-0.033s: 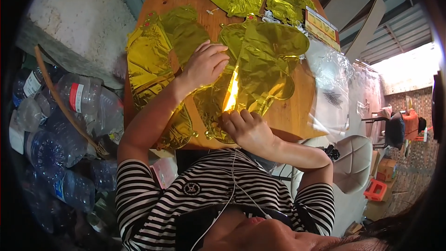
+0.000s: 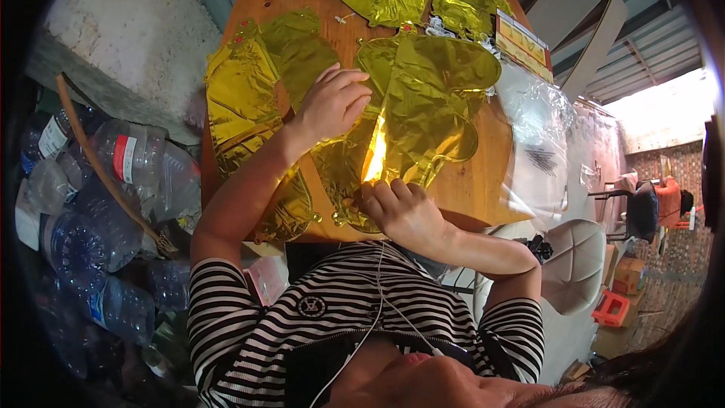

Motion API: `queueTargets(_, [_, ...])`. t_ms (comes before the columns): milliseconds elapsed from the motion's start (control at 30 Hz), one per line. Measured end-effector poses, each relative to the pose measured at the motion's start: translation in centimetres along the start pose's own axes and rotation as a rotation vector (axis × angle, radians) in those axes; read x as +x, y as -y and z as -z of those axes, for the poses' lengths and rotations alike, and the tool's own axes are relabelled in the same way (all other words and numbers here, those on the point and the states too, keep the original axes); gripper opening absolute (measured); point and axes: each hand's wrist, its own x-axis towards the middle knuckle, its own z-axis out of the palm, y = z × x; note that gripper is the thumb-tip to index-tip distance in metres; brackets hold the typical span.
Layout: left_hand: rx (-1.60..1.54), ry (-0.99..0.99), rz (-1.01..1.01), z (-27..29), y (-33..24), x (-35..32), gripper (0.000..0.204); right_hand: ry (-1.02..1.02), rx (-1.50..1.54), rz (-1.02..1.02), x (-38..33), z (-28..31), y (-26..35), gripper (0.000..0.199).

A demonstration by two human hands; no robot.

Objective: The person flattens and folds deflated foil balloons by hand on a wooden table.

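Hardly a change since the earlier frame: your left hand (image 2: 332, 102) and right hand (image 2: 404, 211) keep their places, and the right-hand edge of the gold foil piece (image 2: 442, 79) has drawn in just slightly. That piece lies on the wooden table (image 2: 461, 193), right beneath both hands. Your left fingers are loosely bent over it; whether they grip, I can't tell. Your right fingers are curled closed on its near end, beside a bright fold, tips hidden.

Across the tabletop, another gold piece (image 2: 238, 98) sits to the left, two flat foil sheets (image 2: 396, 0) at the far end, a printed card (image 2: 521, 49) on the right near clear plastic film (image 2: 540, 117). Around you: plastic bottles (image 2: 132, 155) heaped left below a pale wall (image 2: 121, 30), a pale padded chair (image 2: 574, 264) and a red stool (image 2: 610, 308) on the right.
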Motion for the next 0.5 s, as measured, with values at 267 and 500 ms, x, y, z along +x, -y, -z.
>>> queueTargets(267, [-0.119,0.281,0.535,3.9,-2.6,4.7,0.031,-0.071,-0.014,-0.034,-0.9,1.6,-0.7,0.027])
queueTargets(500, [-0.834,0.504,1.127,0.0,-2.2,5.1,0.041,-0.021,0.004,-0.033,-1.5,1.3,0.4,0.041])
